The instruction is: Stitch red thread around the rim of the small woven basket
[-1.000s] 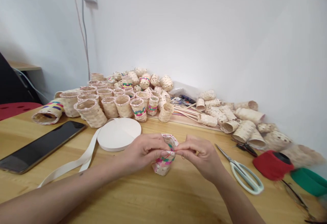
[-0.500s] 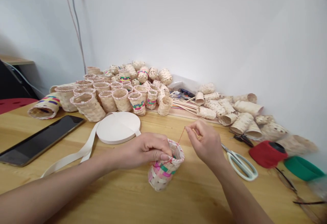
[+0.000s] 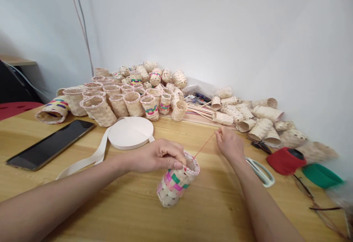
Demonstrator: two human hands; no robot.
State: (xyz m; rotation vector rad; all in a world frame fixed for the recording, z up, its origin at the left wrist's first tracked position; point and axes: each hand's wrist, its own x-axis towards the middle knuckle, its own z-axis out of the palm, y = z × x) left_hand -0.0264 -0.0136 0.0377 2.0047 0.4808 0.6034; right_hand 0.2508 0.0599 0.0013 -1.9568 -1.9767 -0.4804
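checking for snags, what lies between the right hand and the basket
In the head view, just a red thread, stretched straight from the right hand to the basket.

Woven bskt [image 3: 174, 186] tilted, red thrd [image 3: 204, 145] taut fr. rim [image 3: 193, 173].

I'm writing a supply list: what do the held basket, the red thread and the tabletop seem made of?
Held basket: probably bamboo or thin wood, matte, partly dyed; flat strips interlace.
Red thread: likely cotton or synthetic, from its fine, taut line; finish too small to tell.
Tabletop: wood or wood-look laminate, faintly glossy, showing grain and sheen.
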